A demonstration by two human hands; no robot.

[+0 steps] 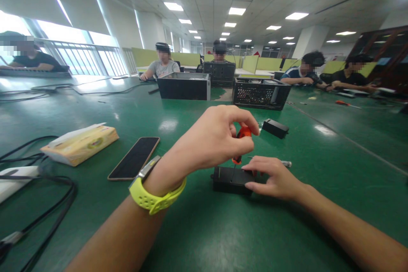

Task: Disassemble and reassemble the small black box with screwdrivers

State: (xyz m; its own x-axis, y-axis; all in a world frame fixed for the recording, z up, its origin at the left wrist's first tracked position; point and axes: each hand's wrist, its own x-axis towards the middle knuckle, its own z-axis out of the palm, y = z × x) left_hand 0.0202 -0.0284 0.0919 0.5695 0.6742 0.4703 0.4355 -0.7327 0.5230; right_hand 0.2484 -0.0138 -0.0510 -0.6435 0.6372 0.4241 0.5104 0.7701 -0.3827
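My left hand [219, 136], with a lime-banded watch [157, 195] at the wrist, is closed on the orange and black handle of a screwdriver [245, 132]. The screwdriver stands nearly upright, its thin shaft pointing down at the top of a black rectangular box [231, 178]. Whether the tip sits in a screw is too small to tell. Around the right end of that box, my right hand [270, 178] grips it against the green table. Behind the right hand lies a thin tool with a clear handle [287, 163], partly hidden. A second black box [276, 128] rests farther back.
Left of my arm are a phone [134, 158], a tissue pack [81, 144], a white power strip [17, 178] and black cables [60, 212]. Computer cases [185, 87] [261, 93] stand across the table [204, 233]. Another screwdriver [344, 103] lies far right. Several people sit around.
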